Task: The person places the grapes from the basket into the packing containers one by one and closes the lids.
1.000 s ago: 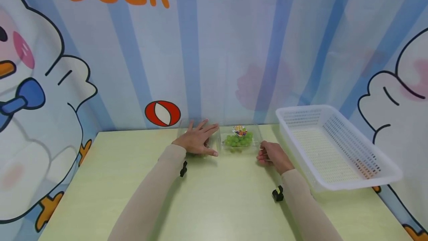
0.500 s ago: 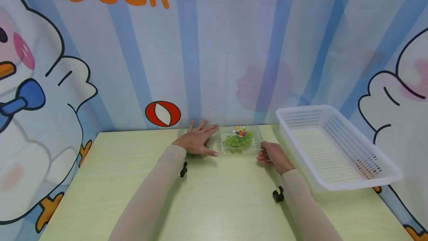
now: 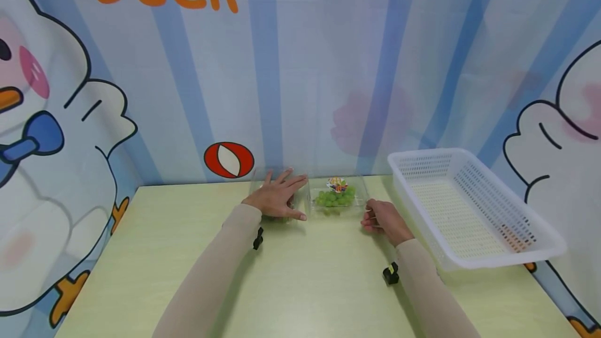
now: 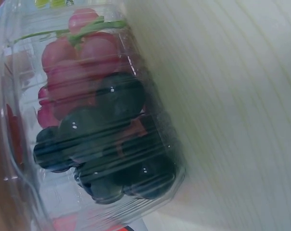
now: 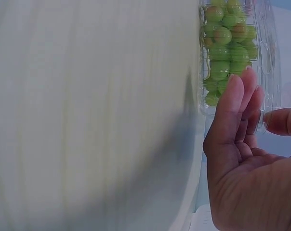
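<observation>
My left hand (image 3: pixel 277 196) rests on a clear plastic box at the back of the table, its fingers straight and spread. Inside this box (image 4: pixel 46 190), the left wrist view shows pink-red grapes (image 4: pixel 66 79) on a green stem and dark grapes (image 4: pixel 148 175). Beside it stands a second clear plastic box (image 3: pixel 360 188) with green grapes (image 3: pixel 335 196) and a colourful sticker (image 3: pixel 336 184) on its lid. My right hand (image 3: pixel 386 218) pinches that box's near right rim between thumb and fingers. Much of the left box is covered by my left hand in the head view.
A white perforated plastic basket (image 3: pixel 547 241) stands at the right of the pale table (image 3: pixel 324 280). Behind the boxes hangs a blue striped curtain (image 3: pixel 300 67) with cartoon ducks. Small black devices (image 3: pixel 391 274) sit at both wrists.
</observation>
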{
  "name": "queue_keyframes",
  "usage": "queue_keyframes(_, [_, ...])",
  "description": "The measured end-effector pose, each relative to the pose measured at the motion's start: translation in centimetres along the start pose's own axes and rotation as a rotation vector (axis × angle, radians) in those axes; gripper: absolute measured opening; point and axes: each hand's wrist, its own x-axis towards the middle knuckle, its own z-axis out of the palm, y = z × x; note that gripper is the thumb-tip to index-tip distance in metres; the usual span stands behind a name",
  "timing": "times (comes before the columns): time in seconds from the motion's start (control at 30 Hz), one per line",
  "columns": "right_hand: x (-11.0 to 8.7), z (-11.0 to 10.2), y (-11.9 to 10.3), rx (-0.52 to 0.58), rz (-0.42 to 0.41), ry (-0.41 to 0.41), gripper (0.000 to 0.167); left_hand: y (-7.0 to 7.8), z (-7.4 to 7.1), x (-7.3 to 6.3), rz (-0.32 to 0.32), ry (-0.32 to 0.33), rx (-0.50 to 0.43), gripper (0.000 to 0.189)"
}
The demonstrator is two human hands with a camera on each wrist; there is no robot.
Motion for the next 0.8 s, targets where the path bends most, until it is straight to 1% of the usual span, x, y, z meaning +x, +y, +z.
queue_keyframes(0.8, [-0.04,0.04,0.09,-0.005,-0.029,-0.004,0.033,-0.14,0.12,0.03,-0.004,-0.002,-0.012,0.103])
